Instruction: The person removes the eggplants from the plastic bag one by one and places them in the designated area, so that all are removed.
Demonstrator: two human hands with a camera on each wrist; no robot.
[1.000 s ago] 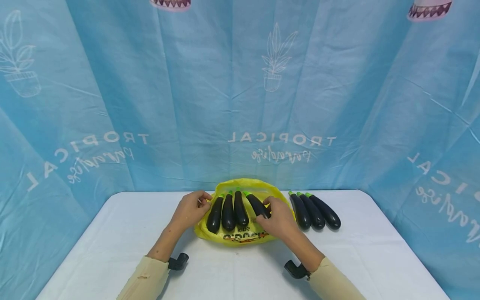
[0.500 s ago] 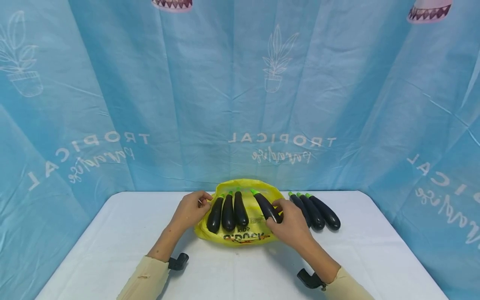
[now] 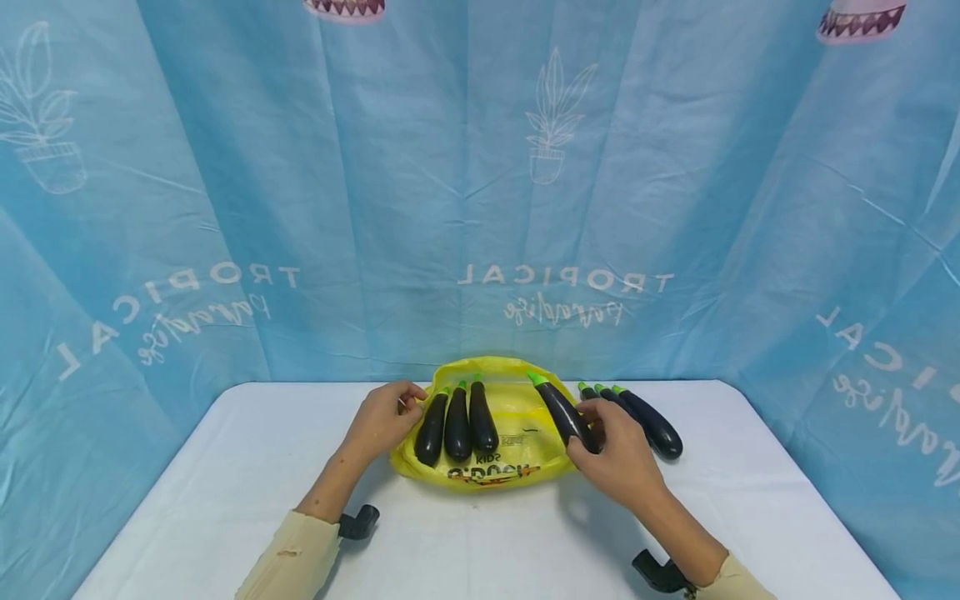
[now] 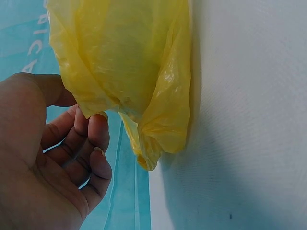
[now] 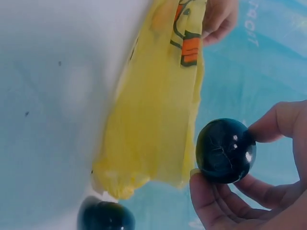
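A yellow plastic bag (image 3: 521,408) with dark print lies spread open on the table, and three dark eggplants (image 3: 457,429) with green stem ends lie side by side within its rim. My left hand (image 3: 386,421) pinches the bag's left edge between thumb and fingers, as the left wrist view shows at the bag's corner (image 4: 96,91). With thumb and fingers my right hand (image 3: 618,454) grips another eggplant (image 3: 558,408) by its thick end, tilted over the bag's right side. In the right wrist view that eggplant's round end (image 5: 225,151) shows between the fingertips.
Right of the bag, three more eggplants (image 3: 656,425) lie together on the white tablecloth (image 3: 465,550), partly hidden by the right hand. Blue printed curtain (image 3: 405,208) closes in the back and both sides of the table.
My right hand has moved right with its eggplant, away from the three in the bag and towards the bag's right rim. The left hand has kept its place at the bag's edge.
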